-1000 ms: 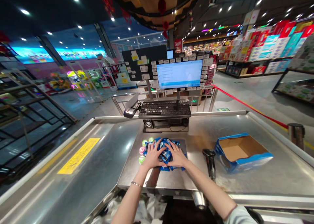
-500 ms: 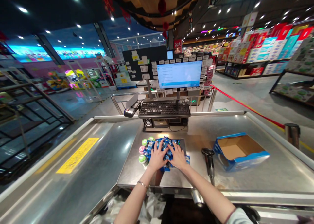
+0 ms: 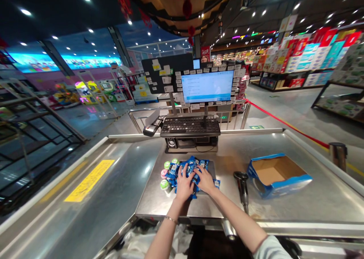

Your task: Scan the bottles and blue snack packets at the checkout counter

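A heap of small blue foil packets lies on a steel scale plate. My left hand and my right hand sit side by side on top of the heap, fingers curled over the packets and hiding its middle. Just left of the heap stand several small round tubs with green and pink lids, close to my left hand. A black handheld barcode scanner lies to the right of my right hand, not touching it.
An open blue-and-brown cardboard box stands on the steel counter to the right. A keyboard and monitor rise beyond the plate. White plastic bags lie below the near edge.
Both hands have slid toward me on the heap, and more blue packets show on its far side. The view has shifted slightly with my head.
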Motion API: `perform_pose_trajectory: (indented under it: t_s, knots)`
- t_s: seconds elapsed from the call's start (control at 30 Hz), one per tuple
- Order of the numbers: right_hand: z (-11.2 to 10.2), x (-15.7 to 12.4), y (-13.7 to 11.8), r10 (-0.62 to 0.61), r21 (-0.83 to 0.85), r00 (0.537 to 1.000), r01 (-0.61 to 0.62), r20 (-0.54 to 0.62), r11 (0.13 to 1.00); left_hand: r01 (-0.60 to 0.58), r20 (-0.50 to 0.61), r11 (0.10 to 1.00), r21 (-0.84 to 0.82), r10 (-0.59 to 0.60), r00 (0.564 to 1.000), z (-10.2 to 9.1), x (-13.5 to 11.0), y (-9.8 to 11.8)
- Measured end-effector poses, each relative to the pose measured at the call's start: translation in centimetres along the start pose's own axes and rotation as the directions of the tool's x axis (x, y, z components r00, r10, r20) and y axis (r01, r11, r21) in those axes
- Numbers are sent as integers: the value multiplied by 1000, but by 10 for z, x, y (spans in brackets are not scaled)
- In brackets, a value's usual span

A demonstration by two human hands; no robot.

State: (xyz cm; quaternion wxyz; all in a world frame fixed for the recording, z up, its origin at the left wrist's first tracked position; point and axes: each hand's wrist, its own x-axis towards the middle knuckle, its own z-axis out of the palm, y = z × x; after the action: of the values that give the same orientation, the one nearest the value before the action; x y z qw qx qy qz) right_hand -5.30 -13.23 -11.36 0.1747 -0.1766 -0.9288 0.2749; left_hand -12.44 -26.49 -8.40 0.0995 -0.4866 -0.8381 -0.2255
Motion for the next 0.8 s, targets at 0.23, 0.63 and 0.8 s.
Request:
perform_pose_trajectory:
  t_s: [0.23,0.63,0.8]
  knots:
    - [2,-2,1,8,117,990,8,-141,993,-34,-123,997,-68,25,992,-2,4,2]
    - [-80,-1,-1,-1,162,936,62,-353,985,-189,-192,975,-117,164,968,-41,52,59]
    - [-159,-38,27,72,61,856,-48,-512,997,-345,-202,910,-230,302,932,-39,88,136]
